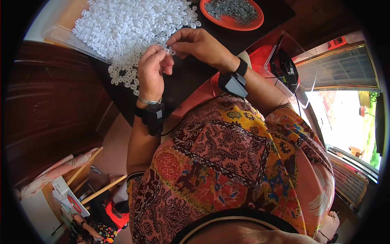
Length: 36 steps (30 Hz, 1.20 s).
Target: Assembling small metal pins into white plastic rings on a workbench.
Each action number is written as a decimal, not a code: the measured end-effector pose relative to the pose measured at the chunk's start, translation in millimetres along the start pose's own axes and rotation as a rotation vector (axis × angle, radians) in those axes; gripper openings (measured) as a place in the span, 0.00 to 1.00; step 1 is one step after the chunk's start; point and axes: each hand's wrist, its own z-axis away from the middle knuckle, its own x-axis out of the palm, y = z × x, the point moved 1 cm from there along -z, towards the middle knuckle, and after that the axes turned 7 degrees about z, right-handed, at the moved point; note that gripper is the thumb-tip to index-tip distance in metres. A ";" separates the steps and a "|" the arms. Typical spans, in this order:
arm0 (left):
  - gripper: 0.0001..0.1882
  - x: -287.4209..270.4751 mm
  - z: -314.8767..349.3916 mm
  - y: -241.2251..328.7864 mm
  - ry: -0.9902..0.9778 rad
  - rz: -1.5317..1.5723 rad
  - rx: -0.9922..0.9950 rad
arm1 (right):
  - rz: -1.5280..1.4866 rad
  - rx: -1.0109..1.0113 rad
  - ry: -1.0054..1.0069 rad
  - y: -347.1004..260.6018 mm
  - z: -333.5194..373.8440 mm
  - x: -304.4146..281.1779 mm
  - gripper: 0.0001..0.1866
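Over the dark table [185, 77], my left hand [153, 71] pinches a small white oval plastic piece [165, 50] with holes between thumb and fingertips. My right hand [203, 45] meets it from the right, its thumb and forefinger pressed together right at the piece. Whatever those right fingertips hold is too small to make out. A large heap of white oval pieces [126, 28] lies just beyond my left hand and spills toward it. Farther right, an orange plate [221, 24] carries a pile of small grey metal parts [237, 11].
A clear plastic tub [73, 42] borders the heap at the left. By my right forearm stands a clear box [290, 44] with black items and cables. Another person's arm [91, 231] shows at the lower left, near wooden poles [103, 189]. A bright window [345, 118] is at the right.
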 end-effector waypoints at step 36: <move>0.07 4.3 1.5 -4.8 0.130 -0.182 0.024 | -0.130 -0.058 0.116 -3.5 5.1 2.2 0.09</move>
